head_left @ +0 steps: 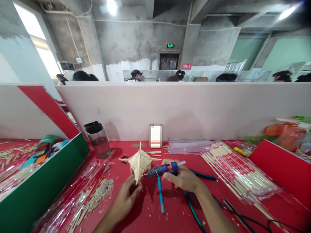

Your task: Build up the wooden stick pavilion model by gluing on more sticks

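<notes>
My right hand (186,178) is closed around a blue hot glue gun (161,169), with a clear glue stick poking out of its back end. The gun's nozzle points left and comes close to the lower right side of a small model roof (139,163) built of pale wooden sticks, with pointed, outstretched corners. My left hand (130,191) grips the model's lower front, its fingertips partly hidden beneath it. On the red table (150,207) below the gun lies a blue stick-like tool (160,195).
Plastic-wrapped wooden sticks (239,170) lie on the right. Cut bits (102,191) and plastic wrappers (73,181) are on the left, near a water bottle (98,140). Pliers with blue-green handles (194,210) and black cable (252,218) lie by my right arm. A white partition (184,110) stands behind.
</notes>
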The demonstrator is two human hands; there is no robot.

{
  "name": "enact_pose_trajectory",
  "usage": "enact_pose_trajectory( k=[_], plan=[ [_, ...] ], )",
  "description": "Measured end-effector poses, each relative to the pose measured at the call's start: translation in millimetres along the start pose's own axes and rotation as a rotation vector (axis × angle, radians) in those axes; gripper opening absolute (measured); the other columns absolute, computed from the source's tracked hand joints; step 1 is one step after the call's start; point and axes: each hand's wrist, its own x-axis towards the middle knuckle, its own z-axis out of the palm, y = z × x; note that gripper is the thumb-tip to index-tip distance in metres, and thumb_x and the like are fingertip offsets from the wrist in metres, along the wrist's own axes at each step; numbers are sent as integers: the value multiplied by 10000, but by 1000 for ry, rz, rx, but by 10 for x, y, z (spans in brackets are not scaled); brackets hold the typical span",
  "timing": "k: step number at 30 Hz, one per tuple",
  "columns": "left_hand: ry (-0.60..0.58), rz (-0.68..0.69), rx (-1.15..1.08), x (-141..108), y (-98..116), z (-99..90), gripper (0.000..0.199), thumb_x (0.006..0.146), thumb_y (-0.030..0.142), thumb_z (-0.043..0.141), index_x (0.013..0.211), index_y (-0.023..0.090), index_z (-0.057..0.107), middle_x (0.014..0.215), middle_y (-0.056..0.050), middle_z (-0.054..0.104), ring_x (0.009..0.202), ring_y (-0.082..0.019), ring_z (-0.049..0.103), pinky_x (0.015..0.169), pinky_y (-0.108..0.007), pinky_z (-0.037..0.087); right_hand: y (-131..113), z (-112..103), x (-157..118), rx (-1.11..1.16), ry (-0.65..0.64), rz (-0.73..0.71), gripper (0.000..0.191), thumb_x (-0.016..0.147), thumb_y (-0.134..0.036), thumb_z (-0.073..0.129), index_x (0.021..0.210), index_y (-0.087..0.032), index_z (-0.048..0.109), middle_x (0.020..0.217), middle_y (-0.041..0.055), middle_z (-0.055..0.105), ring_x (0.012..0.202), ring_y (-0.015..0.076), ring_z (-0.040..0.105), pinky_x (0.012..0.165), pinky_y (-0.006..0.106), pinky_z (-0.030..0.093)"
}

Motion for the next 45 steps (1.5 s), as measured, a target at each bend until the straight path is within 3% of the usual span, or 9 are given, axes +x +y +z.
enact_pose_trajectory(
  k=[7, 12, 23, 45],
  plan=[
    [1, -5, -1, -4, -5, -9, 368, 910, 520, 625, 787, 174, 643, 797, -69, 631, 818, -222, 593, 766, -313, 499, -16, 18, 26, -48, 0, -1, 269, 911, -481, 603, 832, -241, 696, 759, -6, 570, 701, 170, 529, 632, 257, 425],
    [31, -34, -60, -5, -5, 0, 398, 850, 567, 680, 790, 174, 664, 758, -60, 636, 791, -223, 603, 734, -308, 520, 12, 21, 33, -78, 22, 2, 295, 897, -477, 618, 741, -228, 584, 757, -19, 547, 697, 160, 512, 682, 266, 409],
    [23, -31, -74, -5, -9, -5, 364, 857, 526, 694, 780, 171, 668, 775, -62, 643, 799, -220, 605, 751, -302, 515, 14, 23, 54, -118, 14, -34, 365, 906, -484, 596, 702, -229, 432, 705, -44, 412, 646, 145, 443, 637, 271, 340],
    [30, -38, -106, 4, 69, 1, 395, 826, 566, 710, 806, 172, 677, 754, -60, 647, 794, -225, 624, 751, -312, 534, 16, 20, 59, -147, 6, -18, 356, 907, -456, 610, 707, -226, 427, 710, -49, 428, 655, 139, 452, 638, 264, 340]
  ],
)
